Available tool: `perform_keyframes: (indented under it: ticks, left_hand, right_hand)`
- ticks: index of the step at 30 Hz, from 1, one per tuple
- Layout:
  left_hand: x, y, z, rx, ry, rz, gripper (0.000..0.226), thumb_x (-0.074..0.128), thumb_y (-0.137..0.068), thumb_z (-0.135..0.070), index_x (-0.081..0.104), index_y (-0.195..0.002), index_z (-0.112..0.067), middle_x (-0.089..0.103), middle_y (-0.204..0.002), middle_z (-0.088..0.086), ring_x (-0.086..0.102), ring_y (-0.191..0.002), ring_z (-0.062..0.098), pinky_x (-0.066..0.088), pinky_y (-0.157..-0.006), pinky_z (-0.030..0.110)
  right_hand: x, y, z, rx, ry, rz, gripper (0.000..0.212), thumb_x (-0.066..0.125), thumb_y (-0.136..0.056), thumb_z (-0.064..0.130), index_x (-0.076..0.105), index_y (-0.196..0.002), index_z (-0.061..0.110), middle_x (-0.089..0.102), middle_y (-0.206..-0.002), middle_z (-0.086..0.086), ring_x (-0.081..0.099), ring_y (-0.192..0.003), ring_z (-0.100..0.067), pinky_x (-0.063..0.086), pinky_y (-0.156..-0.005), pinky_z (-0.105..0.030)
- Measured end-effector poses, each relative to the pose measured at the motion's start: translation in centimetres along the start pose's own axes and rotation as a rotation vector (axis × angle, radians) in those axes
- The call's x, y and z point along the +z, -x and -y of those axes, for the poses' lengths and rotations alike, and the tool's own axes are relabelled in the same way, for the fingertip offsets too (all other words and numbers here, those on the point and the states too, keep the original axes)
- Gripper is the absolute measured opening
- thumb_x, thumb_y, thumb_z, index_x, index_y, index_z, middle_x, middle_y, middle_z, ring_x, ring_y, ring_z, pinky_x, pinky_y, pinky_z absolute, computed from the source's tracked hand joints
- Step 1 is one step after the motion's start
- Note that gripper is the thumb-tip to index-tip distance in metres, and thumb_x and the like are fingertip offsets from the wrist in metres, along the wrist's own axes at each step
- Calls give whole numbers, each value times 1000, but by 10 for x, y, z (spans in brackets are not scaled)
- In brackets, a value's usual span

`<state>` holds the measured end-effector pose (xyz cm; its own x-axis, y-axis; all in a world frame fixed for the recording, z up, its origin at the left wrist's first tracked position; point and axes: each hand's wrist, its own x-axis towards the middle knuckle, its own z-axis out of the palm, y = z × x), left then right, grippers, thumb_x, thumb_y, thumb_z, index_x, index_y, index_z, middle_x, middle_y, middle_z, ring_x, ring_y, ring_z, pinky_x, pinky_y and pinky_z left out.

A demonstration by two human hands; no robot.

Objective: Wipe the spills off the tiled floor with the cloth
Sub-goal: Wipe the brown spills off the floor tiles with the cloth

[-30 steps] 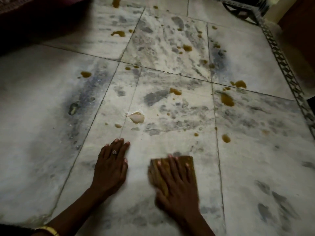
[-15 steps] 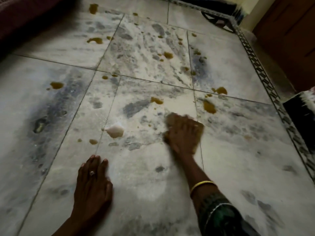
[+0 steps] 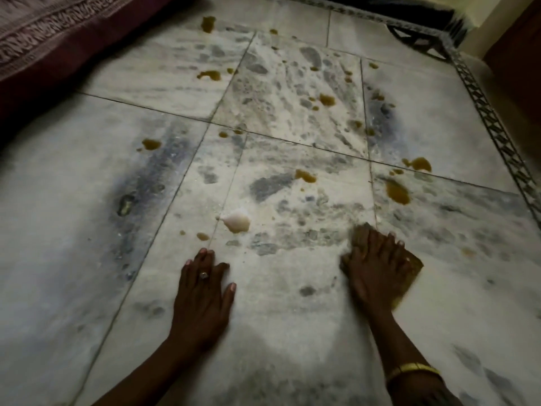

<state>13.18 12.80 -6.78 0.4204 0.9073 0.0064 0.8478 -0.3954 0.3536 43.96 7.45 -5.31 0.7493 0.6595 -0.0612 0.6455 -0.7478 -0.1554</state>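
Note:
My right hand (image 3: 377,265) presses flat on a brown cloth (image 3: 412,263) against the tiled floor (image 3: 292,332); only the cloth's right corner and top edge show around my fingers. My left hand (image 3: 203,291), with a ring on it, rests palm down on the floor, fingers spread, holding nothing. Several yellow-brown spills lie ahead: one (image 3: 396,191) just beyond the cloth, another (image 3: 305,175) at centre, a small one (image 3: 202,236) near my left fingertips. A pale whitish blob (image 3: 237,220) sits between them.
More brown spills dot the far tiles (image 3: 209,74) and the left tile (image 3: 151,144). A maroon patterned fabric (image 3: 44,39) borders the upper left. A dark patterned tile border (image 3: 494,127) runs along the right, with a wooden door (image 3: 518,54) beyond.
My right hand has dragged the cloth back toward me and to the right from its forward reach. My left hand stays planted on the floor.

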Motion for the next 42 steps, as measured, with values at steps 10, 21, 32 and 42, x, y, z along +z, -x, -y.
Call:
perform_keyframes:
  ticks: [10, 21, 32, 42]
  left_hand:
    - [0, 4, 45, 135, 25, -39, 61, 31, -96, -53, 59, -126, -8, 50, -143, 14, 40, -137, 26, 23, -115, 46]
    - [-27, 14, 84, 378, -67, 6, 54, 44, -88, -51, 56, -132, -22, 53, -141, 9, 47, -133, 25, 25, -108, 45]
    - [-47, 30, 139, -179, -111, -78, 80, 21, -93, -66, 31, -149, -9, 27, -156, 12, 21, -145, 22, 6, -119, 34]
    - [-52, 33, 141, -338, -109, 29, 71, 15, -97, -58, 16, -153, -14, 12, -161, 8, -8, -147, 12, -6, -116, 27]
  right_hand:
    - [33, 97, 108, -642, 141, 79, 69, 33, -86, 45, 29, -150, 19, 24, -158, -11, 21, -146, -27, 12, -115, -46]
    - [14, 103, -1, -70, 143, 69, 60, 19, -94, 50, 19, -151, 32, 16, -161, -4, 9, -148, -28, 0, -116, -45]
    - [45, 87, 287, -833, -54, 129, 75, 21, -80, 48, 26, -151, 21, 18, -158, -16, 11, -147, -35, 2, -115, -51]
    - [31, 53, 161, -942, 26, 39, 71, 42, -78, 45, 29, -148, 36, 30, -155, -13, 23, -145, -31, 17, -114, -56]
